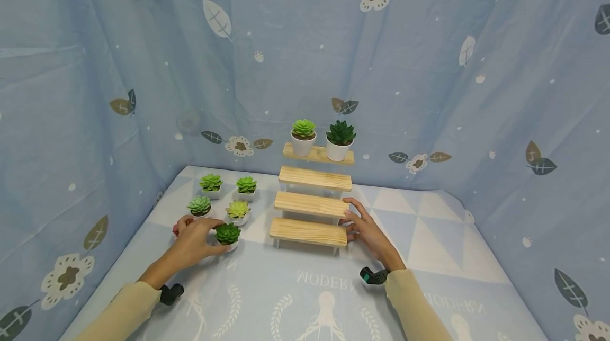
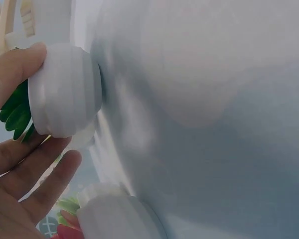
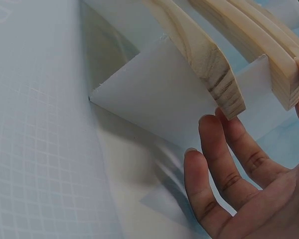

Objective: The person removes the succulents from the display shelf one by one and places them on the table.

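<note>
My left hand (image 1: 190, 241) holds a dark green succulent (image 1: 227, 233) in a white pot, at the front of a group of potted succulents. In the left wrist view the thumb presses one side of the ribbed pot (image 2: 65, 92), with fingertips at the opposite side. A red-tipped plant (image 2: 69, 231) in another white pot is below it. At the right end of a stepped wooden stand (image 1: 310, 202), my right hand (image 1: 374, 236) touches the lower shelves. Its fingertips meet the end of the lowest plank (image 3: 220, 84) in the right wrist view.
On the top shelf stand a light green succulent (image 1: 303, 129) and a dark green succulent (image 1: 341, 134), both in white pots. Several more potted succulents (image 1: 211, 183) are left of the stand. A patterned blue curtain (image 1: 405, 65) surrounds the table (image 1: 267, 283).
</note>
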The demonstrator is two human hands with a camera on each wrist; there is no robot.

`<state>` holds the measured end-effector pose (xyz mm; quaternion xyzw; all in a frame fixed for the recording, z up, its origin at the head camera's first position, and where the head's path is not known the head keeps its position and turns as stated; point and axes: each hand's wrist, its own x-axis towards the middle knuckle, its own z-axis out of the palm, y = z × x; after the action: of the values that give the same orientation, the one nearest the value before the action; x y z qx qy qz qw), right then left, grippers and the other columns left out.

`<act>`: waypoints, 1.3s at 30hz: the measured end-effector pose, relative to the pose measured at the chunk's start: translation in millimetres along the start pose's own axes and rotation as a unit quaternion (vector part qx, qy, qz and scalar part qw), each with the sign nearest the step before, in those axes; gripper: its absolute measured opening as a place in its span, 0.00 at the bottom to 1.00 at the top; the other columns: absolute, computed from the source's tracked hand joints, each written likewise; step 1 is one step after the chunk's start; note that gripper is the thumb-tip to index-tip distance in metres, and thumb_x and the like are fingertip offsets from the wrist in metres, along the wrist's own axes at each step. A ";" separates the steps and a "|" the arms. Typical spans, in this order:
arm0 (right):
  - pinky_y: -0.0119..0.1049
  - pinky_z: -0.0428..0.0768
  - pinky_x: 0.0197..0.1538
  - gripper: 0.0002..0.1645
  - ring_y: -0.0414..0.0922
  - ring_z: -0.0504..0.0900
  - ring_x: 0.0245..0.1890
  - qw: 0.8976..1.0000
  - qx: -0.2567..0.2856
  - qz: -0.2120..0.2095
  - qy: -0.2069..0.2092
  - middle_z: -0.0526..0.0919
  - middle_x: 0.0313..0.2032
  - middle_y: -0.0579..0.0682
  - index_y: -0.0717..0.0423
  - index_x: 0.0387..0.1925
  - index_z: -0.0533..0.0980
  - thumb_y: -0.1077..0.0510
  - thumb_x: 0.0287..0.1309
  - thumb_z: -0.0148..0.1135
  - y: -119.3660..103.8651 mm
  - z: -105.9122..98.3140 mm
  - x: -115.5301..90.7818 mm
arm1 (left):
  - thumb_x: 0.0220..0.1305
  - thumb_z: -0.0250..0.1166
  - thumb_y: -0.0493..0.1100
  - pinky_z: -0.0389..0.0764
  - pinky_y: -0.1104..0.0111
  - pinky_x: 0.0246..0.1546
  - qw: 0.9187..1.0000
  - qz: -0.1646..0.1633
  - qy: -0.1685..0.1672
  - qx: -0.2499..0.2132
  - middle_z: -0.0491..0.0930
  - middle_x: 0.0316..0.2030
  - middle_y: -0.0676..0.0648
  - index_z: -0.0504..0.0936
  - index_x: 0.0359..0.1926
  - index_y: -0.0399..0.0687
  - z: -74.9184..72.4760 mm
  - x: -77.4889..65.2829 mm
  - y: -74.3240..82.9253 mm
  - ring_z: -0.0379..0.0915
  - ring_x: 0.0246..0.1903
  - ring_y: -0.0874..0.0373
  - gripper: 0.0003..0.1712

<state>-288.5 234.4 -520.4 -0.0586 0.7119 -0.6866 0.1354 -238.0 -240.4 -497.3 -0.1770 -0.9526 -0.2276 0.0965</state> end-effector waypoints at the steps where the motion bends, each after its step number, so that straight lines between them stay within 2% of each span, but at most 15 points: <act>1: 0.48 0.85 0.39 0.38 0.52 0.84 0.40 1.000 -0.001 -0.001 0.000 0.79 0.50 0.63 0.36 0.78 0.58 0.38 0.73 0.58 -0.1 0.0 0.0 | 0.49 0.83 0.55 0.49 0.36 0.56 1.000 0.001 0.000 -0.002 0.85 0.52 0.40 0.85 0.56 0.38 -0.3 0.5 -0.5 0.79 0.53 0.40 0.38; 10: 0.48 0.85 0.39 0.37 0.52 0.85 0.40 1.000 -0.004 0.002 0.002 0.79 0.50 0.63 0.35 0.77 0.58 0.38 0.74 0.58 -1.7 -0.2 0.1 | 0.48 0.84 0.55 0.45 0.32 0.60 1.000 0.004 -0.008 -0.022 0.85 0.52 0.42 0.85 0.57 0.40 -8.2 2.3 0.3 0.78 0.54 0.38 0.38; 16: 0.48 0.84 0.38 0.33 0.52 0.85 0.40 1.000 0.000 0.007 0.006 0.78 0.52 0.66 0.30 0.74 0.62 0.37 0.73 0.59 -4.0 -1.2 1.3 | 0.50 0.82 0.61 0.47 0.33 0.61 0.999 0.016 -0.005 -0.044 0.85 0.52 0.42 0.83 0.59 0.40 -20.3 10.0 5.5 0.78 0.53 0.41 0.42; 18: 0.48 0.84 0.39 0.33 0.52 0.84 0.40 1.000 0.000 0.006 0.006 0.78 0.52 0.66 0.30 0.74 0.62 0.37 0.73 0.59 -4.0 -1.5 1.7 | 0.52 0.80 0.62 0.49 0.35 0.61 0.998 0.018 0.003 -0.054 0.84 0.53 0.42 0.83 0.59 0.40 -25.9 15.4 9.4 0.78 0.53 0.41 0.41; 26: 0.49 0.84 0.39 0.35 0.53 0.84 0.41 1.000 0.001 0.009 0.005 0.78 0.51 0.63 0.32 0.76 0.60 0.38 0.74 0.58 -0.9 -0.7 -0.5 | 0.59 0.78 0.56 0.57 0.40 0.55 0.992 0.040 0.055 -0.107 0.84 0.53 0.42 0.83 0.58 0.44 -39.7 45.9 27.3 0.78 0.52 0.43 0.32; 28: 0.49 0.84 0.39 0.36 0.53 0.84 0.41 1.000 0.000 0.007 0.005 0.79 0.51 0.63 0.34 0.76 0.59 0.38 0.74 0.58 -0.6 -0.4 -0.5 | 0.60 0.77 0.56 0.59 0.40 0.57 0.990 0.038 0.061 -0.122 0.84 0.52 0.42 0.83 0.59 0.44 -42.0 54.1 33.5 0.78 0.52 0.44 0.31; 31: 0.49 0.84 0.39 0.35 0.53 0.84 0.40 1.000 0.002 0.004 0.007 0.79 0.51 0.64 0.32 0.75 0.60 0.38 0.73 0.59 -0.8 -0.3 0.0 | 0.62 0.76 0.55 0.68 0.43 0.58 0.987 0.037 0.064 -0.143 0.83 0.53 0.41 0.82 0.59 0.44 -44.1 66.0 42.9 0.78 0.53 0.44 0.31; 34: 0.49 0.84 0.40 0.34 0.54 0.84 0.41 1.000 0.000 0.004 0.009 0.78 0.51 0.64 0.29 0.74 0.62 0.36 0.72 0.60 -0.8 -0.8 0.4 | 0.63 0.76 0.54 0.76 0.46 0.54 0.983 0.040 0.066 -0.165 0.82 0.53 0.43 0.81 0.60 0.44 -43.4 76.4 50.8 0.78 0.53 0.45 0.30; 39: 0.50 0.84 0.41 0.33 0.54 0.84 0.42 1.000 -0.004 0.009 0.006 0.78 0.52 0.64 0.28 0.73 0.62 0.36 0.72 0.60 0.9 -1.5 0.1 | 0.64 0.74 0.57 0.76 0.49 0.54 0.978 0.034 0.062 -0.195 0.81 0.54 0.46 0.79 0.62 0.47 -38.6 91.3 59.8 0.78 0.51 0.47 0.31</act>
<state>-288.9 235.9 -521.3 -0.0488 0.7157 -0.6830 0.1372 -295.1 -181.8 -415.4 -0.2103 -0.8756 -0.4161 0.1266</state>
